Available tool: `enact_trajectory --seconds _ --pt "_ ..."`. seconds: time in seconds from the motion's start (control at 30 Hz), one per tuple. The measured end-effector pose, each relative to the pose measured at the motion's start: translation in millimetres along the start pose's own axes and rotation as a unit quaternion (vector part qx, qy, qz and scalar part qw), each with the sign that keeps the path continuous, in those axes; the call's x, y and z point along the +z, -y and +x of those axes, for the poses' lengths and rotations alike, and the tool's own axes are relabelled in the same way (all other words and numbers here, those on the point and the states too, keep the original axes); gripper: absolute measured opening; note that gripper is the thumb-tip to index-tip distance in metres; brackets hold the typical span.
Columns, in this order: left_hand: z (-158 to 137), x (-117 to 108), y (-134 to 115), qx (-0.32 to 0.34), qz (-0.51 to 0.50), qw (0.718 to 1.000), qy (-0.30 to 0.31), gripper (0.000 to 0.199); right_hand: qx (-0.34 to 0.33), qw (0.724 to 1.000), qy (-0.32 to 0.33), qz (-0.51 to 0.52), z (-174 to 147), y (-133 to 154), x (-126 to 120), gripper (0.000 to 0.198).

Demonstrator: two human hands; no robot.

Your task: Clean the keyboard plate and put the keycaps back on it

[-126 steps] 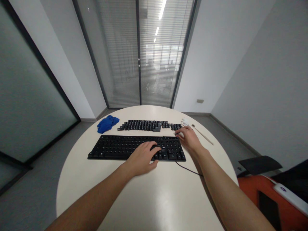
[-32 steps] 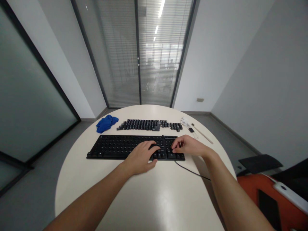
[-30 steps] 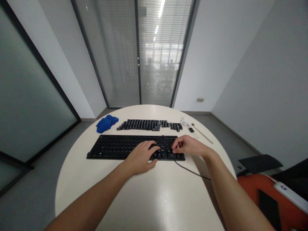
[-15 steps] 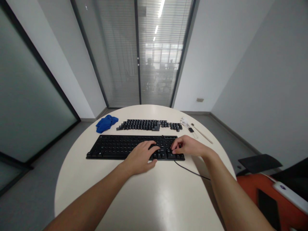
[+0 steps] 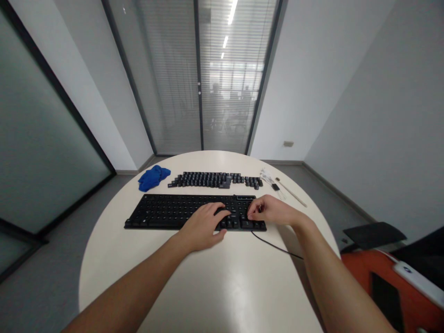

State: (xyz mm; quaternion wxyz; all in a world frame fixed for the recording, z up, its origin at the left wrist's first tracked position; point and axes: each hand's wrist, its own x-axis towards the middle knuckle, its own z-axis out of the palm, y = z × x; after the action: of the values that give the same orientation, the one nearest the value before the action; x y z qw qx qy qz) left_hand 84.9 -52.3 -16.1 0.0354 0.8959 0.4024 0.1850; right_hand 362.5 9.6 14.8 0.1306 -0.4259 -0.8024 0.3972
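Note:
A black keyboard (image 5: 163, 210) lies across the round table, most of its keycaps off; some sit at its lower right. My left hand (image 5: 204, 226) rests palm down on its right half, fingers spread and thumb by the front edge. Over the number pad, my right hand (image 5: 267, 210) has its fingertips pinched together; whatever is between them is hidden. Behind the keyboard, loose black keycaps (image 5: 204, 179) are laid out in rows like a key layout.
A crumpled blue cloth (image 5: 152, 178) lies at the back left of the table (image 5: 194, 286). At the right are a thin brush (image 5: 293, 193), a keycap puller (image 5: 276, 187) and a clear wrapper. The keyboard cable (image 5: 277, 248) runs off the right side. An orange chair (image 5: 364, 273) stands beside the table.
My right hand's fingertips have shifted very slightly over the number pad, still pinched. My left hand and the keyboard look unchanged.

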Motion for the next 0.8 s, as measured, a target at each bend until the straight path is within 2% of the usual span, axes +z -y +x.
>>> enact_trajectory --seconds 0.17,0.3,0.4,0.5,0.6,0.8 --pt "0 0 0 0.000 0.004 1.000 0.001 0.049 -0.036 0.995 -0.075 -0.050 -1 3 -2 0.027" --pt "0 1 0 0.001 0.006 1.000 0.003 0.049 -0.061 0.985 -0.133 -0.091 -2 -3 -2 0.045" --pt "0 0 0 0.000 0.004 1.000 0.002 0.049 -0.040 0.986 -0.128 -0.098 -3 -9 -1 0.061" --pt "0 -1 0 0.001 -0.001 1.000 0.001 0.049 -0.012 0.993 -0.105 -0.047 -2 -12 1 0.070" --pt "0 -1 -1 0.000 -0.002 1.000 0.001 0.049 0.019 0.996 -0.085 0.013 -2 -10 2 0.076" --pt "1 -1 -1 0.001 0.005 1.000 0.007 0.049 0.058 0.995 -0.079 0.031 -2 -3 1 0.083"
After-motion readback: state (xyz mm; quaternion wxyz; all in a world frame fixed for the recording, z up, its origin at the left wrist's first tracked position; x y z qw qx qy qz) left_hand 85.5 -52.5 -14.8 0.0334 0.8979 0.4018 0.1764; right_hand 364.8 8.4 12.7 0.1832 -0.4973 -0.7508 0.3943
